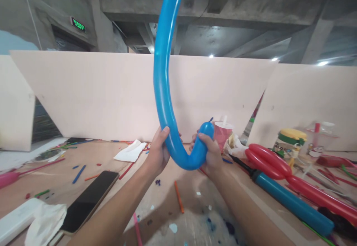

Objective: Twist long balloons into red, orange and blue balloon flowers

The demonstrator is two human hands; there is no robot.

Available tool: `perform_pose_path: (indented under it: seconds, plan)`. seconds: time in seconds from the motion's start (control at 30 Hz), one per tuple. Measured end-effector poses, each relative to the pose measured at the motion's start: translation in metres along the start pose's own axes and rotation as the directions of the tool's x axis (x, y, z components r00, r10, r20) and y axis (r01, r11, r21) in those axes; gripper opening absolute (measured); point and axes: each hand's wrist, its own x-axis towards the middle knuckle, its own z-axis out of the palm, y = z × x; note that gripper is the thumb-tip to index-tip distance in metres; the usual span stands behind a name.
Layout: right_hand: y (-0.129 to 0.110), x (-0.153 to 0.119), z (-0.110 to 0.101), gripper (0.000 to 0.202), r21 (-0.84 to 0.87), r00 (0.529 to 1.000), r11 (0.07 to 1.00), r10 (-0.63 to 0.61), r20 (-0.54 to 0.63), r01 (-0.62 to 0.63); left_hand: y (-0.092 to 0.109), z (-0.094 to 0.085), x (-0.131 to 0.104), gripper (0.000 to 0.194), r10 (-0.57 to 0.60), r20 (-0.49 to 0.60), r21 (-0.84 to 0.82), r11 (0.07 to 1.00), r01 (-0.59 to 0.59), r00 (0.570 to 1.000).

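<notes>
A long inflated blue balloon rises past the top of the view and bends into a hook at its lower end. My left hand grips its long upright part, with the thumb across the front. Around the short upturned end, close below the knot, my right hand is wrapped. The bend between the hands hangs above the table, and the knot points up. Some fingers of both hands are hidden behind the balloon.
On the table lie a phone, white tissue and scattered deflated balloons. To the right are a blue hand pump, a twisted red balloon, a pink cup and a yellow-lidded tub. Pale boards stand behind.
</notes>
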Motion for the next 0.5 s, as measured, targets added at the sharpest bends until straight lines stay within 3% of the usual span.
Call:
perform_pose_path:
  seconds: [0.1,0.33,0.5]
  plan:
    - [-0.005,0.001,0.000,0.032,0.118,0.997,0.991,0.070,-0.030,-0.066,-0.003,0.000,0.001,0.046,0.063,-0.037,0.035,0.997,-0.062,0.997]
    - [0.002,-0.025,0.021,0.029,-0.181,0.996,0.983,-0.022,0.089,0.038,-0.023,0.004,-0.008,0.047,0.019,-0.074,0.040,0.999,-0.016,0.997]
    - [0.002,-0.024,0.018,0.033,-0.222,0.985,0.971,-0.052,0.163,0.088,-0.025,0.003,-0.008,0.050,-0.017,-0.018,-0.020,1.000,0.017,1.000]
